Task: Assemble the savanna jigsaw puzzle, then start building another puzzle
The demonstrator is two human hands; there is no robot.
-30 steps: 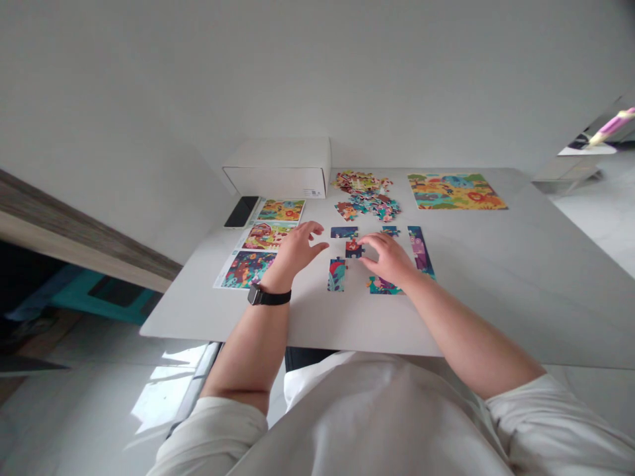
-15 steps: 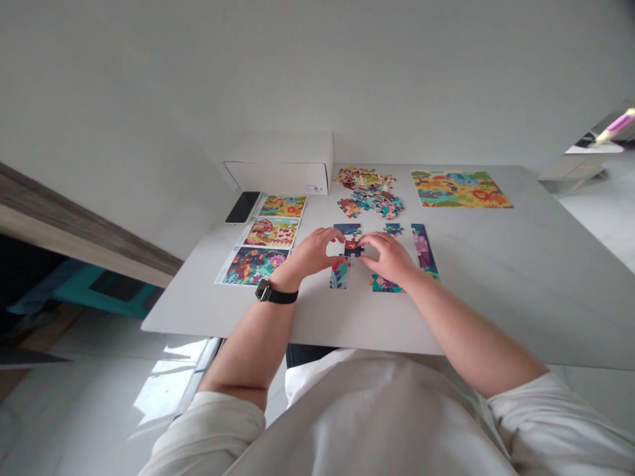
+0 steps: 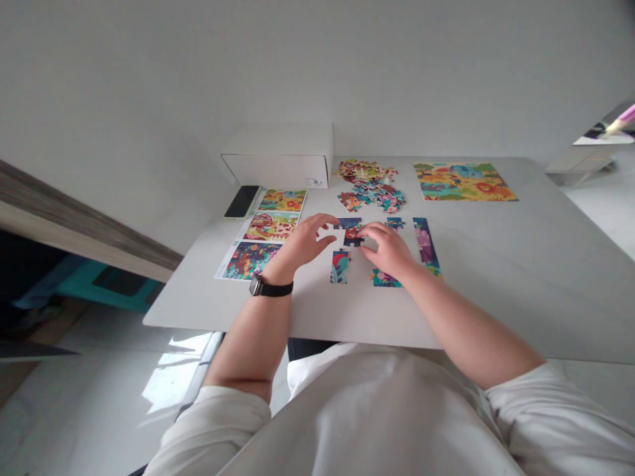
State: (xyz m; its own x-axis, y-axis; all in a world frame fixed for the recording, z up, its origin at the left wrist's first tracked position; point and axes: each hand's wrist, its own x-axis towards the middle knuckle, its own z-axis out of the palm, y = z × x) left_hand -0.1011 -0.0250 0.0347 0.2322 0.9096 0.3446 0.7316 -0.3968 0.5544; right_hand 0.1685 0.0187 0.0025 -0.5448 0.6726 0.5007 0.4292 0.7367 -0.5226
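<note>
My right hand (image 3: 391,250) pinches a red and dark blue puzzle piece (image 3: 353,238) by its right edge. Just left of it, my left hand (image 3: 311,243) is open, thumb and fingers apart, with a black watch on the wrist. Close beyond the held piece lies a dark blue puzzle strip (image 3: 350,223); whether the two touch I cannot tell. A teal and red section (image 3: 340,268) lies on the near side, separated by a gap. Farther right are a small blue piece (image 3: 395,223), a purple and blue strip (image 3: 423,241) and a teal and pink section (image 3: 385,278), partly behind my right hand.
Loose puzzle pieces (image 3: 372,185) are heaped at the back. An assembled animal puzzle (image 3: 465,182) lies back right. On the left are a picture sheet (image 3: 270,228), a phone (image 3: 242,201) and a white box (image 3: 278,170). The white table (image 3: 307,317) has its edge before me.
The red and dark blue piece has moved slightly away from me, toward the dark blue strip, in my right hand. My left hand has drawn off it to the left. The view has tilted slightly.
</note>
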